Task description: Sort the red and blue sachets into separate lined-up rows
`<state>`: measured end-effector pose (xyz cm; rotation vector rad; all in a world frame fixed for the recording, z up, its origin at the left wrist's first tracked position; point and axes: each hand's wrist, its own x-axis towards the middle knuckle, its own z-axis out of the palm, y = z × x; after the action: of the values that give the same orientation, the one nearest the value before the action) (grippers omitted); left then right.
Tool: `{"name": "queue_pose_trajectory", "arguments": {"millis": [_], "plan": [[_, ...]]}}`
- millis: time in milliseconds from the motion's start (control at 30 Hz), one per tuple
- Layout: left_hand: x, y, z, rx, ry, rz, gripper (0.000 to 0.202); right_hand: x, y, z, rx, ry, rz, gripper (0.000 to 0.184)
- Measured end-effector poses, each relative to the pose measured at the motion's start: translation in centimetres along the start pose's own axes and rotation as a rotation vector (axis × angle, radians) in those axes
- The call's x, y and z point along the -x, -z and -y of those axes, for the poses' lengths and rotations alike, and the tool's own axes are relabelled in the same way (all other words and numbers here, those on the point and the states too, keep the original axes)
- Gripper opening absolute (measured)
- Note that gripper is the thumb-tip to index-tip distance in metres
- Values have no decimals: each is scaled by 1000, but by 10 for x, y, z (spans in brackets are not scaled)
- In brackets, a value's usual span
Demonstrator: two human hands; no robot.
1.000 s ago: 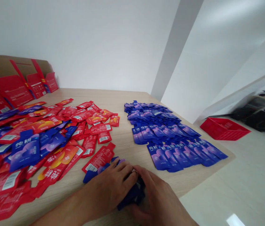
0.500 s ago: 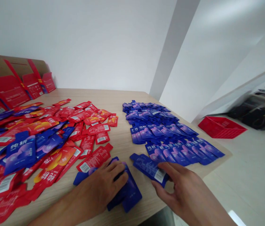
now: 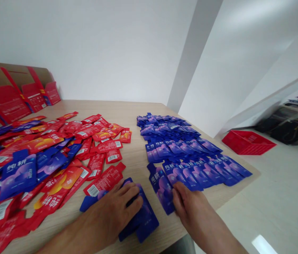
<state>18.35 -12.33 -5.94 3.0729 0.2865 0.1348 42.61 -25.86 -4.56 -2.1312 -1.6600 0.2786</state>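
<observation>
Pressing down with the left hand [image 3: 111,215], palm flat and fingers spread a little, on a small stack [image 3: 145,220] of blue packs near the front edge of the table [image 3: 135,158]. Gripping nothing there, only weighing on the top of it, with the far end of the stack showing past the fingertips.

Touching a single blue pouch [image 3: 160,185] with the right hand [image 3: 195,213], fingers stretched out almost flat and close together, tips lying on the near right edge, not closing round it.

Lying face up on the wood just right of the stack and apart from it, printed side showing, spout end pointing away. Leaning slightly to the left and overlapping the near left end of the rows [image 3: 188,155], blue packs fanned in neat overlapping lines across the right half of the table and running back towards the wall.

Spreading loosely over the left half, a red pile [image 3: 59,158] with some blue packs mixed in; lying at its near edge, a red pouch [image 3: 103,180], barcode up, just beside the left fingers.

Standing behind the pile at the far left, folded red and brown cartons [image 3: 11,98]. Sitting on the floor well off to the right, a red basket [image 3: 248,143].
</observation>
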Motion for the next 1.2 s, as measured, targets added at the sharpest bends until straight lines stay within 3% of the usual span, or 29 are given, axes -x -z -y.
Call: {"name": "queue_pose_trajectory", "arguments": {"millis": [100, 200, 267, 400, 600, 700, 967, 1200], "plan": [[0, -2, 2, 31, -9, -20, 72, 7, -12, -6, -70, -1, -3, 39], [0, -6, 2, 24, -10, -34, 71, 12, -11, -5, 124, 44, -145, 40], [0, -9, 2, -9, -11, -51, 64, 15, -6, -4, 233, 200, -210, 46], [-1, -14, 3, -56, -31, -123, 53, 17, -8, -4, 338, 553, -106, 73], [-2, -17, 8, -36, -64, -105, 51, 7, -29, -5, 423, 674, -237, 58], [-1, -20, 10, -32, -71, -104, 54, 2, -20, 2, 429, 696, -261, 47], [-1, -20, 9, -54, -68, -108, 69, -14, 34, 1, 339, 638, -253, 21], [1, -9, 1, -22, -17, -91, 70, -34, 33, -15, 384, 503, -127, 28]]}}
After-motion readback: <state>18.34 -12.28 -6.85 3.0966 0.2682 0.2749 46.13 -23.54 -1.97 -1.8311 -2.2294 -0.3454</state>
